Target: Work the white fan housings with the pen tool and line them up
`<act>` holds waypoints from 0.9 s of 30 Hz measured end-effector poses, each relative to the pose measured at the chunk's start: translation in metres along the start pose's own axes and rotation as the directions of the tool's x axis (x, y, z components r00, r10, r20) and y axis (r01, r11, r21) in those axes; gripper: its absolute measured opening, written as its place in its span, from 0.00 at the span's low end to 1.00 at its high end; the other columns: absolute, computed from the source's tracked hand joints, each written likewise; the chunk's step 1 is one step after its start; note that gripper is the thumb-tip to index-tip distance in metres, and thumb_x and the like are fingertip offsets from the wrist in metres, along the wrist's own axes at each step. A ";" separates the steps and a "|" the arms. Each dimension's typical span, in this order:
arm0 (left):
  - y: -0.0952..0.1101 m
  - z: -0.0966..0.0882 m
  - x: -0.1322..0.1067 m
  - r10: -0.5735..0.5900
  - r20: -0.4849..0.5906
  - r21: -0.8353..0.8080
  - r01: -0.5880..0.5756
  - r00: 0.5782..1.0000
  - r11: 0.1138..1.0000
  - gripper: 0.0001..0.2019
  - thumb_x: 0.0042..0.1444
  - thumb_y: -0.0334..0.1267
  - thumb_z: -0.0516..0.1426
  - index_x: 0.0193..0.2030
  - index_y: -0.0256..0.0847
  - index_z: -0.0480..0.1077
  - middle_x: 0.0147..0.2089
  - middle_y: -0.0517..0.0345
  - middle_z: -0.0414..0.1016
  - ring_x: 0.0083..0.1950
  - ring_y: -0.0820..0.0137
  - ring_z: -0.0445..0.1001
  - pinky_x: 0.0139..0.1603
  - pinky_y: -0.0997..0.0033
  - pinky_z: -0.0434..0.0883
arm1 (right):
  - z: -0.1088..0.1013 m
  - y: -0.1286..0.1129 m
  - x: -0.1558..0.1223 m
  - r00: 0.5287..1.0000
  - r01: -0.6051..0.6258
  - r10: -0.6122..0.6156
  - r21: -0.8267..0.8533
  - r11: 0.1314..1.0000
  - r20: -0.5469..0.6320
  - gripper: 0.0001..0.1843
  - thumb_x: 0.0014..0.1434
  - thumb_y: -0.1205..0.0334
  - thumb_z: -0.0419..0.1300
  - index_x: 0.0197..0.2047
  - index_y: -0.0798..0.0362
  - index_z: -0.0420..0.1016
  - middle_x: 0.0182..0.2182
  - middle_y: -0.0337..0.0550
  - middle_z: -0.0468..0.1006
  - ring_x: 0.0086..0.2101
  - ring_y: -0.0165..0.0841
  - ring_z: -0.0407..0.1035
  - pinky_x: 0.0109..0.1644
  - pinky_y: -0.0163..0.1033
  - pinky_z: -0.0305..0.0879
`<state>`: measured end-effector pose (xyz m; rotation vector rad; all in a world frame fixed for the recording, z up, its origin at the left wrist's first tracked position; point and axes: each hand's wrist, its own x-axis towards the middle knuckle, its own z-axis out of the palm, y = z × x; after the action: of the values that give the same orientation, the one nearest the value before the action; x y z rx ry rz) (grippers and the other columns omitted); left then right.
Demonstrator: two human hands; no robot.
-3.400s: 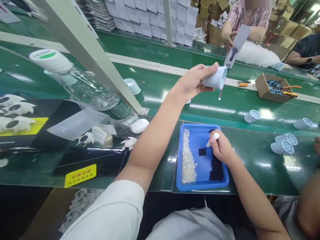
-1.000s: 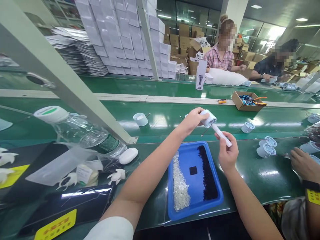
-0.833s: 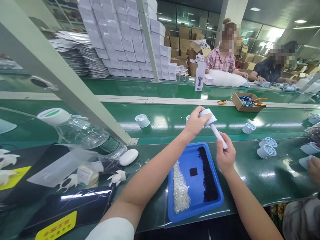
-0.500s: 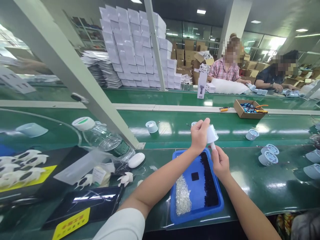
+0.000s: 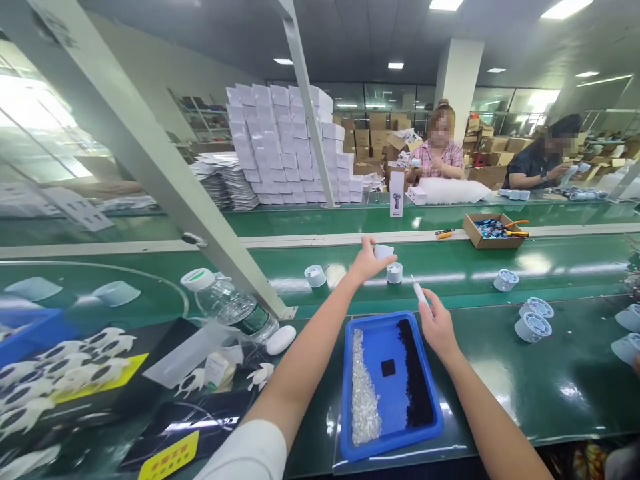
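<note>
My left hand (image 5: 369, 261) reaches out over the green conveyor, its fingers and thumb closed around a pale blue plastic cup-shaped part (image 5: 384, 251). Just below that hand, a similar round plastic part (image 5: 395, 273) sits on the belt. My right hand (image 5: 438, 323) grips a white-handled tool with a thin metal tip (image 5: 421, 291), which points up and to the left. Beneath both hands lies a blue tray (image 5: 395, 437) with small clear pieces (image 5: 365, 407) along its left side, small black pieces (image 5: 416, 380) along its right, and a black square (image 5: 389, 368) between them.
More plastic parts stand on the belt (image 5: 315, 276) and on the right (image 5: 533, 327). A slanted metal post (image 5: 200, 227), a water bottle (image 5: 235, 307) and white panda-like pieces (image 5: 75, 367) are on the left. Across the line are a cardboard box (image 5: 493, 233) and two people.
My left hand has moved forward and left with the plastic part, away from the tool. My right hand keeps the tool, whose metal tip now shows. The camera view has tilted up.
</note>
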<state>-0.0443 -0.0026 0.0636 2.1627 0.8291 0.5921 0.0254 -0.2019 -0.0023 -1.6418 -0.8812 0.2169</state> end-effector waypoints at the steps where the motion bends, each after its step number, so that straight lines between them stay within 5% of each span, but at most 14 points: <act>1: -0.007 -0.003 0.008 -0.012 0.015 0.063 0.011 1.000 0.998 0.23 0.51 0.45 0.62 0.47 0.42 0.56 0.44 0.51 0.71 0.47 0.59 0.73 0.50 0.57 0.70 | 0.000 0.001 0.001 1.000 -0.020 0.020 0.019 1.000 -0.018 0.22 0.58 0.48 0.52 0.45 0.56 0.73 0.15 0.29 0.59 0.17 0.28 0.53 0.22 0.34 0.51; 3: -0.019 0.000 0.019 -0.035 0.055 0.192 0.024 0.998 0.981 0.20 0.46 0.41 0.64 0.43 0.41 0.63 0.45 0.48 0.71 0.53 0.53 0.70 0.55 0.53 0.66 | 0.001 0.002 0.002 0.998 -0.030 0.035 0.073 0.997 -0.056 0.17 0.56 0.48 0.55 0.41 0.53 0.70 0.14 0.26 0.56 0.16 0.27 0.51 0.21 0.33 0.50; 7: -0.029 0.025 0.026 -0.053 0.130 0.334 0.007 0.990 0.943 0.16 0.42 0.32 0.64 0.41 0.37 0.71 0.48 0.43 0.72 0.60 0.46 0.63 0.60 0.48 0.61 | 0.003 0.001 -0.001 0.993 0.047 -0.025 0.187 0.981 -0.118 0.15 0.51 0.50 0.63 0.33 0.51 0.67 0.20 0.31 0.66 0.21 0.27 0.60 0.26 0.33 0.59; 12: -0.018 0.052 0.025 0.077 0.164 0.249 -0.117 0.983 0.962 0.16 0.44 0.29 0.63 0.43 0.41 0.72 0.58 0.47 0.66 0.63 0.54 0.59 0.66 0.54 0.55 | 0.013 0.001 -0.002 0.999 0.053 -0.054 0.292 0.955 -0.005 0.19 0.53 0.43 0.63 0.34 0.51 0.68 0.25 0.36 0.73 0.25 0.31 0.69 0.31 0.38 0.70; 15: -0.009 0.053 0.024 0.130 0.093 0.120 -0.140 0.987 0.983 0.03 0.49 0.30 0.61 0.30 0.39 0.70 0.59 0.48 0.65 0.64 0.57 0.58 0.67 0.58 0.55 | 0.021 -0.001 -0.002 0.989 0.031 -0.072 0.285 0.958 0.133 0.21 0.57 0.39 0.58 0.35 0.51 0.69 0.24 0.38 0.75 0.25 0.33 0.72 0.32 0.40 0.72; 21: 0.011 0.018 0.013 0.035 -0.195 -0.186 -0.072 0.980 0.980 0.08 0.63 0.36 0.51 0.32 0.39 0.63 0.46 0.50 0.68 0.51 0.66 0.67 0.56 0.63 0.67 | 0.027 -0.007 -0.003 0.938 0.027 -0.098 0.211 0.977 0.334 0.19 0.59 0.41 0.59 0.38 0.50 0.72 0.28 0.42 0.80 0.29 0.35 0.76 0.36 0.42 0.76; 23: 0.018 0.002 0.007 -0.044 -0.221 -0.461 -0.065 0.974 0.885 0.10 0.65 0.37 0.49 0.31 0.40 0.61 0.39 0.55 0.68 0.43 0.71 0.69 0.45 0.69 0.71 | 0.028 -0.007 -0.003 0.922 0.019 -0.097 0.205 0.978 0.375 0.19 0.58 0.42 0.60 0.38 0.50 0.73 0.29 0.42 0.80 0.29 0.35 0.77 0.37 0.43 0.76; 25: 0.025 -0.012 0.002 -0.114 -0.184 -0.731 -0.058 0.976 0.679 0.12 0.64 0.37 0.52 0.29 0.40 0.59 0.34 0.58 0.66 0.37 0.73 0.68 0.38 0.73 0.71 | 0.031 -0.007 -0.004 0.911 0.011 -0.089 0.191 0.981 0.403 0.20 0.57 0.41 0.61 0.38 0.50 0.73 0.29 0.43 0.81 0.29 0.36 0.77 0.37 0.44 0.77; 27: 0.030 -0.024 -0.001 -0.135 -0.139 -0.847 -0.047 0.981 0.529 0.14 0.63 0.36 0.54 0.27 0.39 0.58 0.32 0.60 0.64 0.34 0.75 0.67 0.36 0.74 0.72 | 0.032 -0.007 -0.004 0.904 0.008 -0.081 0.174 0.985 0.419 0.20 0.58 0.41 0.61 0.38 0.50 0.74 0.29 0.43 0.81 0.29 0.36 0.77 0.37 0.44 0.77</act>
<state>-0.0486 -0.0073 0.1017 1.1661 0.5001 0.9494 0.0010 -0.1801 -0.0069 -1.4349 -1.1936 0.6205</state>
